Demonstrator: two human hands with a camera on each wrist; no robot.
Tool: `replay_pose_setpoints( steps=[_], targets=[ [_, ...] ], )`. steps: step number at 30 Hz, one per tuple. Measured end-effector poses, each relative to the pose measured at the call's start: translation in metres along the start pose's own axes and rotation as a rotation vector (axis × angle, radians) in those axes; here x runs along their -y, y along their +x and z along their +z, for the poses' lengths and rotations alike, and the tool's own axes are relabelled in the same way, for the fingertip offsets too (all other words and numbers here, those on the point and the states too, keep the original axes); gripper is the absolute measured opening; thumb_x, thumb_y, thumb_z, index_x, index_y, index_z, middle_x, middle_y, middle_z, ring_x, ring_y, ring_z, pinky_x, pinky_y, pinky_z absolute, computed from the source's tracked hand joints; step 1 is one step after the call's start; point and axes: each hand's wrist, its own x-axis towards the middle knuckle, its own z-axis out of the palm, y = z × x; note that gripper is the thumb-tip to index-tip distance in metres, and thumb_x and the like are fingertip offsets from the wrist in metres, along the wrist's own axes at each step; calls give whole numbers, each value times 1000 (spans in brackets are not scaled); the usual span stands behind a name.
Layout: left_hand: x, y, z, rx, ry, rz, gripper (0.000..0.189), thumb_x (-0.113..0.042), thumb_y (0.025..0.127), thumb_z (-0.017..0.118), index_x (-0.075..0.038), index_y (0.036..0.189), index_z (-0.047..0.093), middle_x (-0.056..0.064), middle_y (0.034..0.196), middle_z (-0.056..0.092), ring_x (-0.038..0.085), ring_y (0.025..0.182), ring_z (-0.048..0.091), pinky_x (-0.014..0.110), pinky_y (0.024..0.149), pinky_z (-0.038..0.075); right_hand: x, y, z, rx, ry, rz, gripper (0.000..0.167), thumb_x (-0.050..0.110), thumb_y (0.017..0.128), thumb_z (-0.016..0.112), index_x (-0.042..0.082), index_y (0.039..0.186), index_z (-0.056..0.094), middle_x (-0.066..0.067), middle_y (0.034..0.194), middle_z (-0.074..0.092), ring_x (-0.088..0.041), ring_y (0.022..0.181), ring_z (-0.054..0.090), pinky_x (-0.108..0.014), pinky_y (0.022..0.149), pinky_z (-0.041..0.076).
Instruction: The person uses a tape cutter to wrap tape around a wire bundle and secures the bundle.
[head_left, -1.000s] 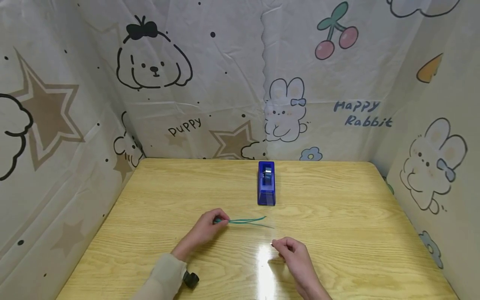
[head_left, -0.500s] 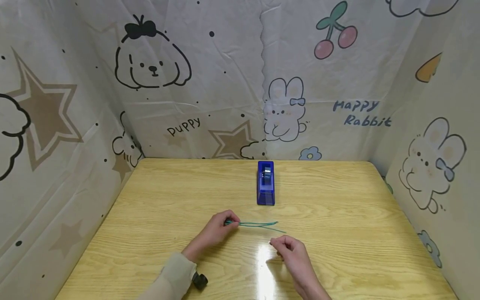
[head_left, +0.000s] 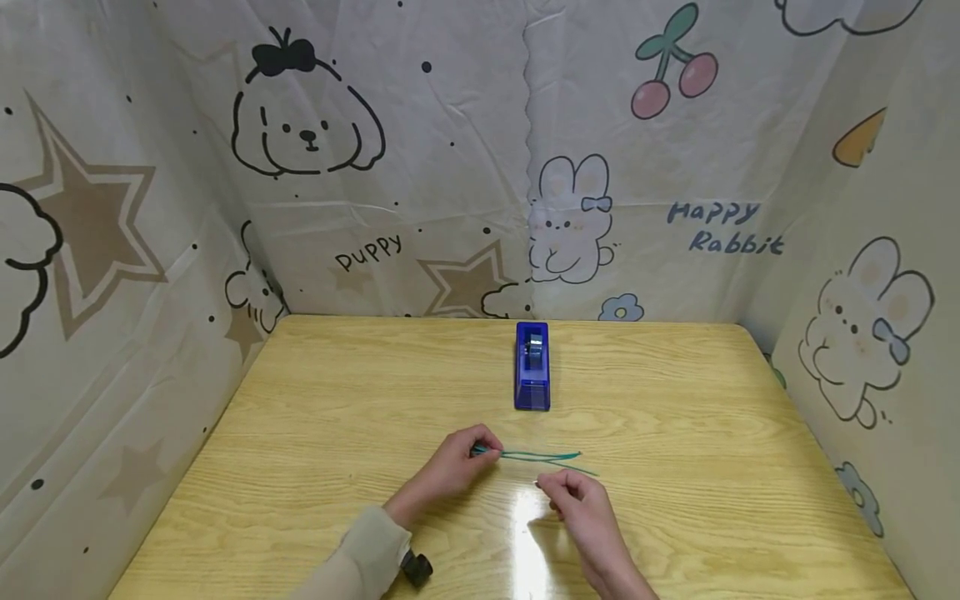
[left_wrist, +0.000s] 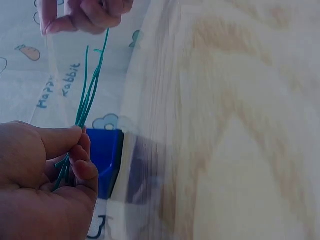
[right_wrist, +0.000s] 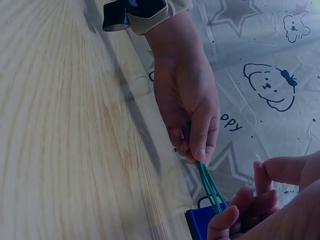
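Green strands (left_wrist: 82, 116), one bundle, over bench (head_left: 675, 400): pinched in the left hand (head_left: 457, 458), long axis toward three o'clock, free ends nearer the right hand (head_left: 588, 508), four o'clock of the left, itself pinching a clear strip (left_wrist: 54, 67).

Highest and farthest, the head view looks forward and down on the left hand (head_left: 457, 461) gripping green strands (left_wrist: 81, 119). Close behind that grip, the left-wrist view faces the right hand (head_left: 583, 504); opposite, the right-wrist view looks back, sharing the strands.
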Motion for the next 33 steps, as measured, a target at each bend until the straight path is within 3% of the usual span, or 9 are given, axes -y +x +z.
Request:
replay_pose_setpoints(
  steps=[17, 24, 33],
  targets=[
    [-20, -9, 18, -25, -28, 8, 6, -13, 102, 66, -8, 102, 69, 2, 96, 70, 6, 83, 58, 21, 76, 50, -2, -4, 3, -7, 35, -16, 23, 12, 97, 70, -10, 105, 72, 6, 77, 55, -8, 70, 51, -22, 66, 44],
    [-28, -15, 18, -39, -9, 24, 5, -12, 102, 65, -9, 102, 69, 2, 95, 70, 6, 82, 58, 22, 74, 50, -2, -3, 3, -12, 24, -15, 26, 17, 99, 71, -9, 103, 72, 2, 82, 61, -9, 70, 50, -22, 66, 44],
    [-38, -23, 21, -49, -5, 47, 4, -11, 102, 65, -10, 103, 68, 0, 96, 69, 4, 83, 58, 22, 76, 51, -1, -4, 4, -26, 35, -12, 26, 14, 98, 71, -11, 106, 72, 5, 73, 53, -8, 67, 49, -21, 64, 43]
  ],
)
